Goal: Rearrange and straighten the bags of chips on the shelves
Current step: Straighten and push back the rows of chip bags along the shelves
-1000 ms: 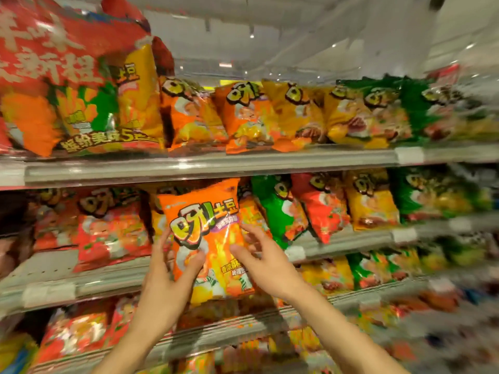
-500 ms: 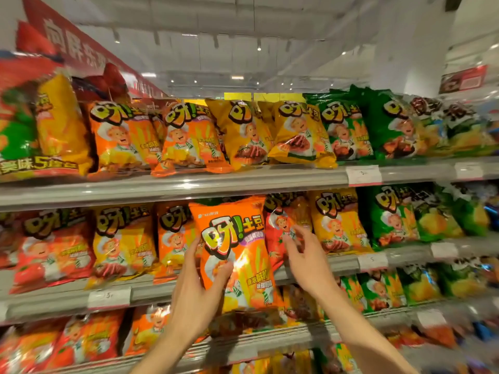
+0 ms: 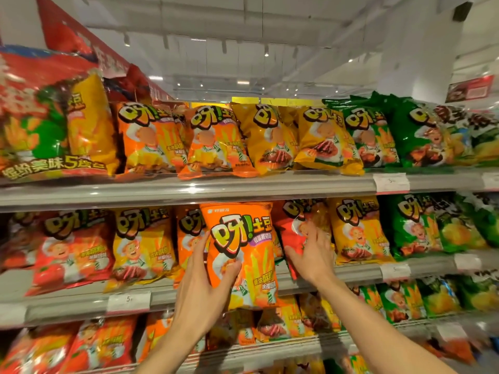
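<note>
1. Left hand (image 3: 201,286): reaching up from below, thumb across the front and fingers (image 3: 198,245) curling behind the left edge, gripping the orange chip bag (image 3: 243,252).
2. Orange chip bag: standing upright, hanging in front of the middle shelf (image 3: 351,273).
3. Right hand (image 3: 310,259): reaching forward, fingers spread apart and straight, pressing against the red chip bag (image 3: 290,225) on the middle shelf.

- The middle shelf (image 3: 356,273) was packed edge to edge; the red bag (image 3: 290,233) and an orange bag (image 3: 189,238) flanked a narrow slot.
- The upper shelf's lip (image 3: 189,193) hung close above the bag tops.
- Open aisle air lay before the shelves.
</note>
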The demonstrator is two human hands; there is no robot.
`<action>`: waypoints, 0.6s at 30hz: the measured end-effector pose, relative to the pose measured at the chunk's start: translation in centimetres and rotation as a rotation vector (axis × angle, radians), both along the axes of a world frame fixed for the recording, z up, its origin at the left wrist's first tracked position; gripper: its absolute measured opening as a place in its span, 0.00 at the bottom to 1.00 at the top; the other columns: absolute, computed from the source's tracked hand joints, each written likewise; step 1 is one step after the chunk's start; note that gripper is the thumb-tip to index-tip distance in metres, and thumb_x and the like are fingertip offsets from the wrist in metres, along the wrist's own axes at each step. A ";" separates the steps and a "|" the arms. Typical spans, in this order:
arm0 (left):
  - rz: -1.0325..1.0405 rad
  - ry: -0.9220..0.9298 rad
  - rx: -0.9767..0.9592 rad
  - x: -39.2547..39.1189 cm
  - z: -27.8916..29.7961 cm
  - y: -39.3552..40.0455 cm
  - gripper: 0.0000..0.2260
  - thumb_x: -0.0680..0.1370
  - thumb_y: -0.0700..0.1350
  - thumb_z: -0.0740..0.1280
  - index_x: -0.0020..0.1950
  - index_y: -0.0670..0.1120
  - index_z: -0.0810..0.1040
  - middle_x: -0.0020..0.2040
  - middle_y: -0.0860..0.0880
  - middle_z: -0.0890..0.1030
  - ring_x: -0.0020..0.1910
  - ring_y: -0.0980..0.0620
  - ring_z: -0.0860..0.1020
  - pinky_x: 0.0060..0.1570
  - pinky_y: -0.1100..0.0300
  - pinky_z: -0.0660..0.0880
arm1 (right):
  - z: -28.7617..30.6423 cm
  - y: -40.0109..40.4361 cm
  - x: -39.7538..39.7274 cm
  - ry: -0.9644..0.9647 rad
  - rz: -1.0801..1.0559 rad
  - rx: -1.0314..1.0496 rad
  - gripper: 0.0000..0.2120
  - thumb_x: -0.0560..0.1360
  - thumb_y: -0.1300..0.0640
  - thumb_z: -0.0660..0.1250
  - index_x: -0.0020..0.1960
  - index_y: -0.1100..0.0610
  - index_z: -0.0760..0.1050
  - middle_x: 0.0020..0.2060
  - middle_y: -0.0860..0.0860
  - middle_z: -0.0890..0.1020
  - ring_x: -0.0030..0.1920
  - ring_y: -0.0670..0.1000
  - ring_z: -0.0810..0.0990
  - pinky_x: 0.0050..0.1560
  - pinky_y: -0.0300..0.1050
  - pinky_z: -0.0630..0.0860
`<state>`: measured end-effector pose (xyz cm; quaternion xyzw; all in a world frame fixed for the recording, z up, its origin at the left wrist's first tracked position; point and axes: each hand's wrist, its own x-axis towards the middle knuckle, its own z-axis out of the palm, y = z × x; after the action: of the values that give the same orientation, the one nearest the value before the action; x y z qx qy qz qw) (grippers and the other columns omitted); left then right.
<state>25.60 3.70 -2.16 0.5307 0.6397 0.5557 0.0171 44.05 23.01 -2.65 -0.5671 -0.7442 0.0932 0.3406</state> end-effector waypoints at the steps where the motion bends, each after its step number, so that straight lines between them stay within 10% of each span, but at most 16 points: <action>1: 0.000 0.001 0.002 -0.2 -0.1 0.0 0.36 0.74 0.67 0.66 0.77 0.64 0.52 0.76 0.57 0.65 0.75 0.54 0.65 0.70 0.50 0.67 | 0.1 -0.1 0.0 0.008 0.005 0.008 0.43 0.76 0.39 0.65 0.80 0.54 0.47 0.78 0.58 0.58 0.77 0.60 0.56 0.73 0.60 0.61; 18: 0.063 0.088 0.037 1.9 -1.1 2.3 0.37 0.74 0.66 0.67 0.78 0.59 0.54 0.78 0.57 0.63 0.74 0.54 0.64 0.65 0.57 0.67 | 5.1 -3.4 5.8 -0.020 0.002 0.099 0.38 0.71 0.36 0.61 0.76 0.54 0.60 0.63 0.60 0.75 0.63 0.61 0.73 0.59 0.55 0.73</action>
<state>27.52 5.97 -3.30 0.5343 0.6459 0.5440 -0.0385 49.89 19.65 2.45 -0.5496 -0.7519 0.0507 0.3606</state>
